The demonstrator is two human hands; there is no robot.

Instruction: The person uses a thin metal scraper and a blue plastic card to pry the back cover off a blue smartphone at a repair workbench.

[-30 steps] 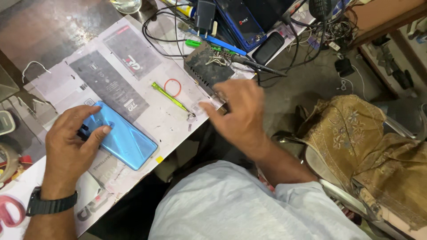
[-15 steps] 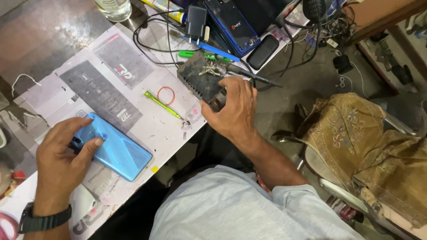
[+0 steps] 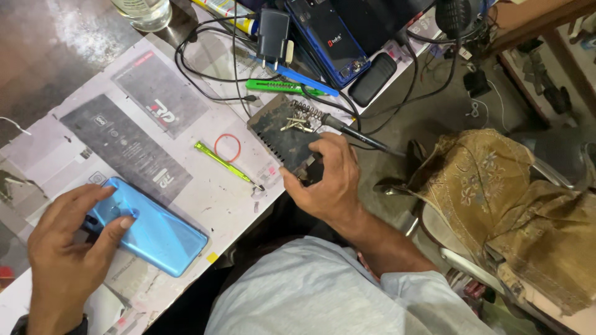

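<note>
My left hand [image 3: 65,248] rests on a light blue phone [image 3: 155,229] lying back-up on the paper-covered bench, fingers curled over its upper end. My right hand [image 3: 326,180] is at the bench's near edge, its fingers on the lower corner of a dark ridged block [image 3: 282,133] that carries a soldering iron stand with a coil [image 3: 304,118]. Whether the fingers pinch something small there is hidden. A thin green screwdriver [image 3: 223,162] and a red rubber band [image 3: 227,147] lie between the two hands.
Printed paper sheets [image 3: 133,142] cover the bench. At the back are a black charger [image 3: 273,34] with cables, a green tool [image 3: 282,87], a dark blue opened phone [image 3: 326,37], a small black phone [image 3: 372,77] and a glass jar [image 3: 143,11]. A chair with patterned cloth [image 3: 503,205] stands right.
My right hand has moved from above the paper sheet to the dark block's lower corner. My left hand has stayed on the blue phone. The view has shifted slightly.
</note>
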